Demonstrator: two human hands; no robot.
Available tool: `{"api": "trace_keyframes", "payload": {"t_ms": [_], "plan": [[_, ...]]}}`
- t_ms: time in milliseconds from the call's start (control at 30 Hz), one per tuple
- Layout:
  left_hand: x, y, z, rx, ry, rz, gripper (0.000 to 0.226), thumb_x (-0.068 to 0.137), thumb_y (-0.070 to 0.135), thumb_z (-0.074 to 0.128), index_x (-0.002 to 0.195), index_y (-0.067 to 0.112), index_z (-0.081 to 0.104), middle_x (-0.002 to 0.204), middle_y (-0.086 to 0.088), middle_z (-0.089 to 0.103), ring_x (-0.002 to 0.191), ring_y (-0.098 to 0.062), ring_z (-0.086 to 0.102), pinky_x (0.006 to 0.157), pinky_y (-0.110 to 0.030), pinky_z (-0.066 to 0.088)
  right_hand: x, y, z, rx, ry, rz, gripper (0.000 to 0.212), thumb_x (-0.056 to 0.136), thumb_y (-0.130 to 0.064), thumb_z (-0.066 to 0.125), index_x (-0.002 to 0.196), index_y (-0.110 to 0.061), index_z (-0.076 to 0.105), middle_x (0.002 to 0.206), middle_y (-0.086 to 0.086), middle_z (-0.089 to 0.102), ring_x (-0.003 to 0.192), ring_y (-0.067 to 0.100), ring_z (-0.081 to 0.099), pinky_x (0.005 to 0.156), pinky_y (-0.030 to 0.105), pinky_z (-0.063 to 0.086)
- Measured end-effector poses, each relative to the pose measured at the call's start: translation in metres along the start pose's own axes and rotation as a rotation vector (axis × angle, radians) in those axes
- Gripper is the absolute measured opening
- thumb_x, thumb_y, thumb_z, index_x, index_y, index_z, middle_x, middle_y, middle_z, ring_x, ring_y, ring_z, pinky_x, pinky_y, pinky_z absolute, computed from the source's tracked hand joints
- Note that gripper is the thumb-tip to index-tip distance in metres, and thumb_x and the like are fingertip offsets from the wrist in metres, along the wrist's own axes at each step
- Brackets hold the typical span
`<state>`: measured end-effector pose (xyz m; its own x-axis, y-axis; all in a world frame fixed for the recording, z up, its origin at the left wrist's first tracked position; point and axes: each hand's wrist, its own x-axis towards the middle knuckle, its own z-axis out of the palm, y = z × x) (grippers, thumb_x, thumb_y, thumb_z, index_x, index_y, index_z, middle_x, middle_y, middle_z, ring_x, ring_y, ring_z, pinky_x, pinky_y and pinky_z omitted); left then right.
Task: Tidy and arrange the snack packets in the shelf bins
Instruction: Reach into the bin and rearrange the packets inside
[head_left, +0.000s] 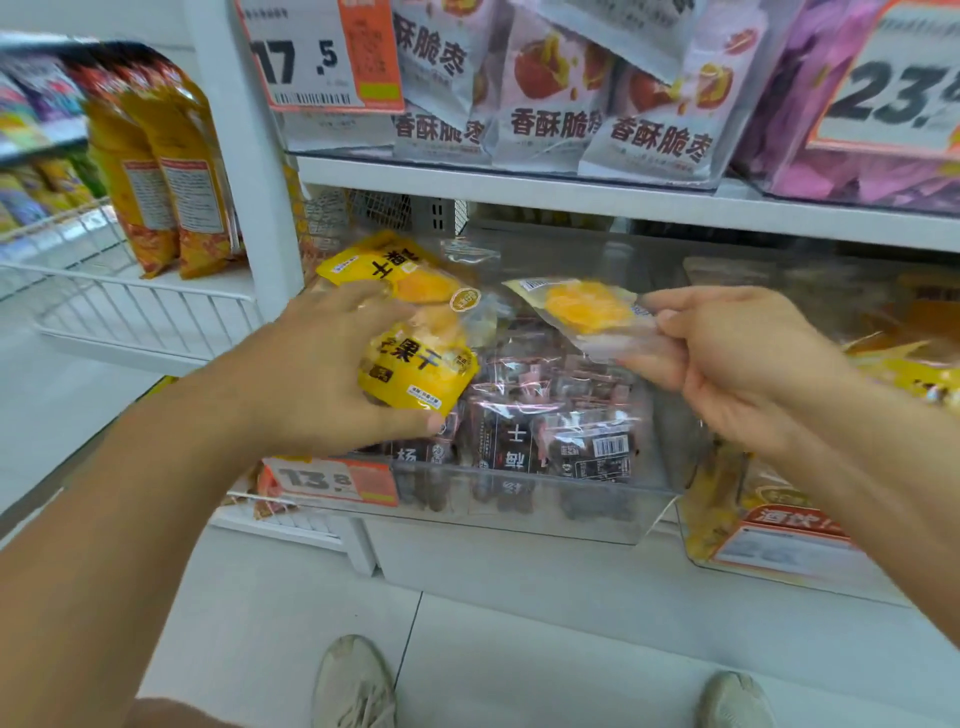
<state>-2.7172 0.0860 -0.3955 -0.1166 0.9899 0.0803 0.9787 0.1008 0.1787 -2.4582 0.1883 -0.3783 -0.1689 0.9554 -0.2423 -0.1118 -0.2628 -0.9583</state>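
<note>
Left hand (332, 364) grips two yellow packets (410, 358) over the clear bin (519, 499) of dark packets (561, 431), right hand (727, 358) pinches a third mango packet (587, 312) just above that bin

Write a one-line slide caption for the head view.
Left hand grips yellow mango packets, right hand pinches another mango packet above the clear bin.

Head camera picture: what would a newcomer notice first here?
First, two bare hands in the middle: the left hand grips yellow mango packets, and the right hand pinches one clear-backed mango packet by its edge. Both are held over a clear bin of dark packets. Big price tags hang on the shelf above.
</note>
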Motion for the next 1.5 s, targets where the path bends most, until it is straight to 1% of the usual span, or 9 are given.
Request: {"api": "trace_keyframes", "payload": {"t_ms": [133,400,567,700,767,1000,1167,1267,1500], "plan": [[0.001,-0.005,0.012,0.01,-0.053,-0.04,0.105,0.055,0.07,0.06,0.15,0.051,0.02,0.167,0.006,0.008,0.152,-0.028,0.012,0.121,-0.05,0.022,0.017,0.013,0.02,-0.076,0.041,-0.019,0.047,0.099,0.009,0.043,0.143,-0.006,0.042,0.14,0.016,0.046,0.07,0.025,0.075,0.069,0.032,0.063],[0.016,-0.009,0.016,-0.228,0.14,-0.04,0.083,0.075,0.008,0.079,0.145,0.038,0.047,0.163,0.005,0.024,0.15,-0.018,0.024,0.115,-0.034,0.026,-0.008,0.02,0.027,-1.569,-0.251,-0.669,0.082,0.081,-0.066,0.066,0.15,-0.035,0.033,0.163,-0.003,0.012,0.15,0.033,0.008,0.116,0.053,0.028],[0.031,0.015,0.013,-0.4,0.264,-0.01,0.084,0.074,0.008,0.081,0.145,0.036,0.047,0.16,0.006,0.032,0.146,-0.008,0.028,0.108,-0.018,0.021,0.008,0.032,0.051,-1.611,-0.472,-0.914,0.097,0.081,-0.058,0.071,0.156,-0.039,0.012,0.167,-0.002,0.002,0.152,0.029,0.009,0.116,0.046,0.03],[0.047,0.038,0.025,-0.525,0.215,-0.001,0.09,0.076,0.012,0.082,0.152,0.029,0.038,0.156,0.007,0.037,0.141,-0.01,0.036,0.103,-0.017,0.029,0.035,0.035,0.057,-1.6,-0.448,-1.023,0.029,0.098,-0.033,0.052,0.127,-0.031,0.055,0.136,-0.001,0.052,0.115,0.033,0.057,0.083,0.051,0.054],[0.053,0.042,0.032,-0.573,0.174,-0.036,0.083,0.076,0.019,0.083,0.148,0.027,0.043,0.147,0.007,0.045,0.134,-0.012,0.044,0.098,-0.019,0.035,0.041,0.03,0.045,-1.633,-0.41,-1.018,0.029,0.093,-0.016,0.052,0.113,-0.035,0.061,0.114,-0.004,0.063,0.097,0.029,0.063,0.07,0.047,0.055],[0.063,0.057,0.051,-0.477,0.237,0.082,0.049,0.083,0.029,0.077,0.129,0.021,0.061,0.13,0.01,0.056,0.113,-0.006,0.051,0.088,-0.019,0.037,0.043,0.014,-0.001,-1.351,-0.221,-0.883,0.021,0.09,-0.031,0.059,0.106,-0.031,0.073,0.103,-0.01,0.073,0.096,0.011,0.068,0.086,0.041,0.057],[0.063,0.053,0.034,-0.432,0.248,0.131,0.062,0.081,0.054,0.074,0.132,0.022,0.061,0.129,0.006,0.058,0.119,-0.01,0.052,0.102,-0.028,0.042,0.037,0.014,0.02,-1.231,-0.486,-0.887,0.068,0.084,-0.055,0.066,0.146,-0.036,0.044,0.155,-0.008,0.038,0.143,0.006,0.029,0.12,0.03,0.024],[0.05,0.032,0.017,-0.292,0.255,0.129,0.063,0.079,0.05,0.076,0.134,0.023,0.06,0.141,0.004,0.054,0.13,-0.012,0.048,0.103,-0.023,0.032,0.036,0.029,0.033,-1.444,-0.594,-0.793,0.088,0.074,-0.084,0.051,0.15,-0.055,0.018,0.167,-0.011,0.003,0.153,0.022,-0.001,0.122,0.055,0.011],[0.023,-0.022,0.013,-0.054,0.062,-0.171,0.102,0.065,0.093,0.039,0.152,0.04,0.034,0.162,-0.008,0.027,0.149,-0.029,0.023,0.12,-0.049,0.025,0.058,0.024,0.059,-1.655,-0.449,-0.583,0.066,0.092,-0.072,0.036,0.151,-0.056,0.012,0.165,-0.015,0.01,0.149,0.037,0.013,0.114,0.068,0.019]]}}
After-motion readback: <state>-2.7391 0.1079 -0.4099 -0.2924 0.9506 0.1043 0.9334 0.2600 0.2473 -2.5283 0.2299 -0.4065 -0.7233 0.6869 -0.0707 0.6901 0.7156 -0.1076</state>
